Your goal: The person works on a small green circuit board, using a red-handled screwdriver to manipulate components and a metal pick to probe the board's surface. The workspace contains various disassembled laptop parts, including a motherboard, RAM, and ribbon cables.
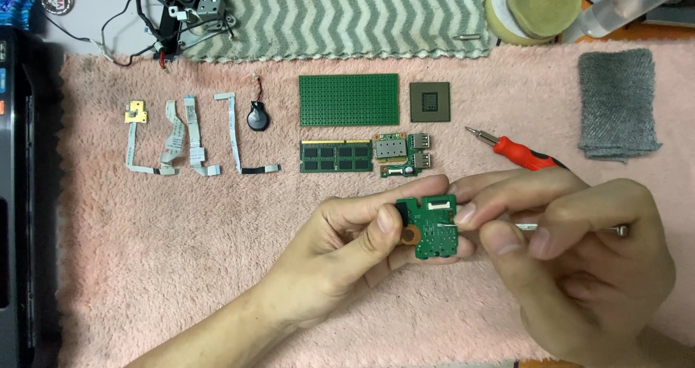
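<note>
Pink fleece mat (217, 267) covers table. Left hand (340, 256) pinches small green circuit board (431, 227) above mat, near centre. Right hand (579, 259) grips thin metal tool (572, 227), tip touching board. Red-handled screwdriver (517, 151) lies just behind. Memory module (337, 156) further back.

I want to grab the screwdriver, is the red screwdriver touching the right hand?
Cannot tell. In the head view the red screwdriver handle runs behind the right hand, so any contact or gap is hidden.

small green circuit board (428, 227) | held above pink mat | metal tweezers (572, 228) tip touching
</note>
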